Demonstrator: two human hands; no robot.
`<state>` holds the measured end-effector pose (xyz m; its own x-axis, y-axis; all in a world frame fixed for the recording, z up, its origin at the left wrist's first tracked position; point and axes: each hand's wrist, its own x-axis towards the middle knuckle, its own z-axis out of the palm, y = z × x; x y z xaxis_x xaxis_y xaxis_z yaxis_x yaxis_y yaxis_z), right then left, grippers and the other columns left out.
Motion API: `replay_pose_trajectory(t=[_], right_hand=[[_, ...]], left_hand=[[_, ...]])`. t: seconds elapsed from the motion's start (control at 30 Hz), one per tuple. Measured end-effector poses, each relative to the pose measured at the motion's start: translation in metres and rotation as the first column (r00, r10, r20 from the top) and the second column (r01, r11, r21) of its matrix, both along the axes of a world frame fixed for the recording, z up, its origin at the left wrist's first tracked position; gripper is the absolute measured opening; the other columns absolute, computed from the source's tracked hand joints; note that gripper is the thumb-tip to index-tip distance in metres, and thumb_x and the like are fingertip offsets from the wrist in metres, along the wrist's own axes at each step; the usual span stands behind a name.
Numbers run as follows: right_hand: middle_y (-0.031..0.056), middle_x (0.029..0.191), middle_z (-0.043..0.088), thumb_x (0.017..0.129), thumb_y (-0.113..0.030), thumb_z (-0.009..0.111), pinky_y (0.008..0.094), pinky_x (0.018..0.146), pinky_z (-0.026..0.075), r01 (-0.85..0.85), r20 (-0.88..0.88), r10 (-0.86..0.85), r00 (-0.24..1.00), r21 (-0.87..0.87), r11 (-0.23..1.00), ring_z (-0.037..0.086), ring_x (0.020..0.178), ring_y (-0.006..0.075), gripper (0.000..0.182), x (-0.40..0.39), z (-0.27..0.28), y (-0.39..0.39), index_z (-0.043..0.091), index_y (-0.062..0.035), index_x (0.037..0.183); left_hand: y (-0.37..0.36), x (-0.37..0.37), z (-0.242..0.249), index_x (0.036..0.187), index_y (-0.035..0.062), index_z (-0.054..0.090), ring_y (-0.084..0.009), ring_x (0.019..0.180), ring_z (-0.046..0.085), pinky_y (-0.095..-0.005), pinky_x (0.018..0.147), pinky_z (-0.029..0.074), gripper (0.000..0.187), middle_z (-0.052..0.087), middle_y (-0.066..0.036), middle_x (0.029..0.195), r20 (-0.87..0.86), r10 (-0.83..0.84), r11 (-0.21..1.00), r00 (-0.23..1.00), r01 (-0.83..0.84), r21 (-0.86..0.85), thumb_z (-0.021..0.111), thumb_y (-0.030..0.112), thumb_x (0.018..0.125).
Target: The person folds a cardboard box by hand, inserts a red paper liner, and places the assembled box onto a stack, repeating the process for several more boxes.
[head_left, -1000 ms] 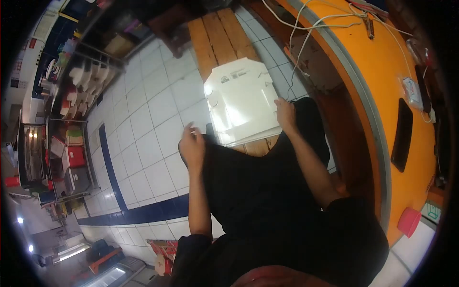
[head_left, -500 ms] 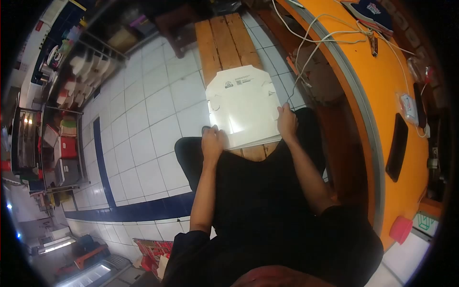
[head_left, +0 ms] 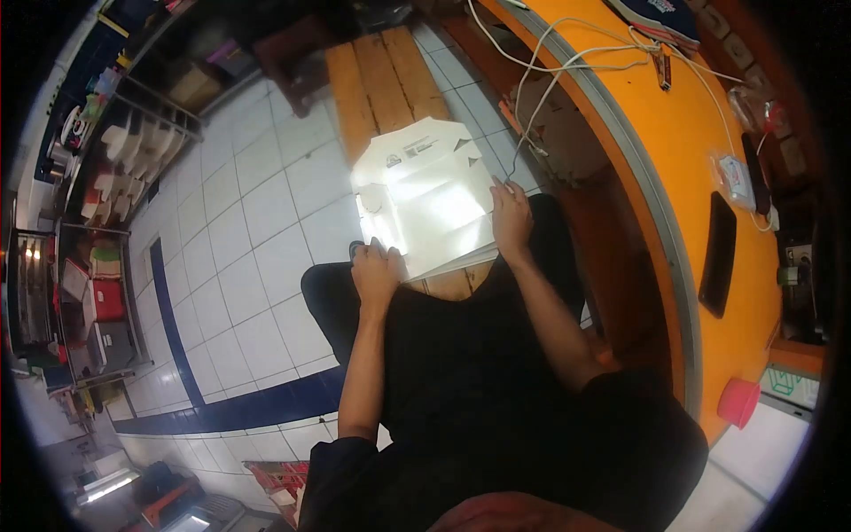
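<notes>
A flat white cardboard box blank [head_left: 434,191] with cut corners, small printed marks and tab cut-outs lies over the wooden bench between my knees. Strong glare covers its middle. At its near edge a second white layer shows just beneath. My left hand [head_left: 376,273] grips the near left edge, fingers curled at the rim. On the other side my right hand [head_left: 511,217] pinches the right edge, with the thumb side towards the board. Fingertips of both hands are partly hidden by the edges.
The wooden bench [head_left: 381,84] stretches ahead over white floor tiles. To the right, an orange table [head_left: 656,168] carries white cables [head_left: 567,66], a cap [head_left: 656,19], a dark flat object [head_left: 718,253] and a pink container [head_left: 738,403]. Shelving [head_left: 111,293] with goods stands left.
The view has shifted, so the scene sits further left. The cardboard has turned slightly and tilted, with brighter glare on it. Both hands stay at its edges.
</notes>
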<state>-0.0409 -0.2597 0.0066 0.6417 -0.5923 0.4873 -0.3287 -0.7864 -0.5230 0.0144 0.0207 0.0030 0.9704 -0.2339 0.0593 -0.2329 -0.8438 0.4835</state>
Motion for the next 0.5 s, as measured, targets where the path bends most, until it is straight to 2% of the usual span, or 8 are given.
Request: replay_pose_trajectory(t=[0.03, 0.1, 0.13, 0.23, 0.3, 0.33, 0.37, 0.5], right_hand=[[0.0200, 0.105, 0.072, 0.105, -0.031, 0.054, 0.0494, 0.086, 0.055, -0.007, 0.001, 0.007, 1.000, 0.000, 1.000, 0.068, 0.099, 0.0450, 0.032, 0.001, 0.001, -0.001, 0.069, -0.0071, 0.122], [0.0166, 0.104, 0.073, 0.106, -0.029, 0.053, 0.0407, 0.086, 0.053, -0.005, 0.063, -0.029, 0.998, 0.482, 0.876, 0.070, 0.097, 0.0343, 0.033, 0.002, 0.006, -0.004, 0.069, -0.0014, 0.117], [0.0166, 0.104, 0.073, 0.106, -0.029, 0.053, 0.0407, 0.086, 0.053, -0.014, 0.063, -0.019, 0.998, 0.482, 0.876, 0.070, 0.097, 0.0343, 0.033, 0.003, 0.006, -0.005, 0.069, -0.0014, 0.117], [0.0106, 0.092, 0.069, 0.108, -0.029, 0.052, 0.0311, 0.081, 0.049, -0.209, 0.273, 0.006, 0.962, 0.723, 0.659, 0.062, 0.087, 0.0143, 0.036, 0.006, -0.014, -0.012, 0.066, 0.0038, 0.114], [0.0100, 0.092, 0.070, 0.108, -0.029, 0.052, 0.0315, 0.080, 0.050, -0.177, 0.216, 0.015, 0.976, 0.759, 0.626, 0.062, 0.086, 0.0143, 0.035, 0.006, -0.008, -0.013, 0.065, 0.0033, 0.115], [0.0094, 0.091, 0.070, 0.108, -0.028, 0.051, 0.0318, 0.079, 0.050, -0.143, 0.160, 0.025, 0.987, 0.789, 0.597, 0.062, 0.085, 0.0144, 0.035, 0.005, -0.004, -0.013, 0.065, 0.0028, 0.116], [0.0094, 0.091, 0.070, 0.108, -0.028, 0.051, 0.0318, 0.079, 0.050, -0.142, 0.161, 0.022, 0.987, 0.791, 0.595, 0.062, 0.085, 0.0144, 0.035, 0.005, -0.007, -0.017, 0.065, 0.0028, 0.116], [0.0130, 0.089, 0.071, 0.104, -0.031, 0.058, 0.0341, 0.077, 0.052, -0.140, 0.011, 0.193, 0.981, 0.731, 0.668, 0.067, 0.083, 0.0214, 0.033, 0.001, 0.000, -0.014, 0.064, -0.0030, 0.121]], left_hand=[[0.000, 0.000, 0.006, 0.121, 0.0004, 0.066, -0.0455, 0.106, 0.063, -0.0524, 0.092, 0.050, 0.047, 0.063, -0.027, 0.117, -0.051, 0.003, 1.000, 0.999, -0.004, -0.005, 0.063, 0.039, 0.095], [0.002, 0.002, 0.008, 0.121, 0.0008, 0.066, -0.0454, 0.107, 0.063, -0.0519, 0.093, 0.050, 0.048, 0.062, -0.027, 0.118, -0.098, 0.018, 1.000, 0.995, -0.019, -0.010, 0.063, 0.041, 0.096], [0.003, 0.002, 0.008, 0.123, 0.0021, 0.066, -0.0450, 0.107, 0.063, -0.0520, 0.093, 0.050, 0.049, 0.063, -0.027, 0.116, -0.078, -0.004, 1.000, 0.997, 0.002, -0.027, 0.062, 0.044, 0.096], [0.006, 0.009, 0.001, 0.123, 0.0011, 0.066, -0.0406, 0.103, 0.065, -0.0495, 0.088, 0.052, 0.050, 0.066, -0.025, 0.112, -0.022, -0.037, 0.997, 0.999, 0.035, -0.074, 0.065, 0.043, 0.096], [0.011, 0.017, -0.019, 0.122, -0.0012, 0.065, -0.0367, 0.098, 0.068, -0.0470, 0.083, 0.055, 0.049, 0.068, -0.023, 0.110, 0.014, -0.060, 0.993, 0.998, 0.061, -0.102, 0.068, 0.040, 0.096], [0.014, 0.022, -0.033, 0.124, -0.0024, 0.063, -0.0307, 0.097, 0.069, -0.0415, 0.084, 0.055, 0.047, 0.070, -0.021, 0.109, -0.210, -0.019, 0.875, 0.978, -0.085, -0.477, 0.073, 0.031, 0.093], [0.012, 0.024, -0.026, 0.127, -0.0036, 0.060, -0.0248, 0.095, 0.071, -0.0360, 0.084, 0.056, 0.048, 0.072, -0.019, 0.107, -0.420, -0.070, 0.615, 0.905, -0.292, -0.732, 0.078, 0.021, 0.091], [0.008, 0.020, 0.002, 0.139, -0.0058, 0.051, -0.0197, 0.092, 0.070, -0.0303, 0.078, 0.056, 0.059, 0.072, -0.016, 0.108, -0.538, -0.055, 0.523, 0.841, -0.435, -0.733, 0.078, 0.007, 0.087]])
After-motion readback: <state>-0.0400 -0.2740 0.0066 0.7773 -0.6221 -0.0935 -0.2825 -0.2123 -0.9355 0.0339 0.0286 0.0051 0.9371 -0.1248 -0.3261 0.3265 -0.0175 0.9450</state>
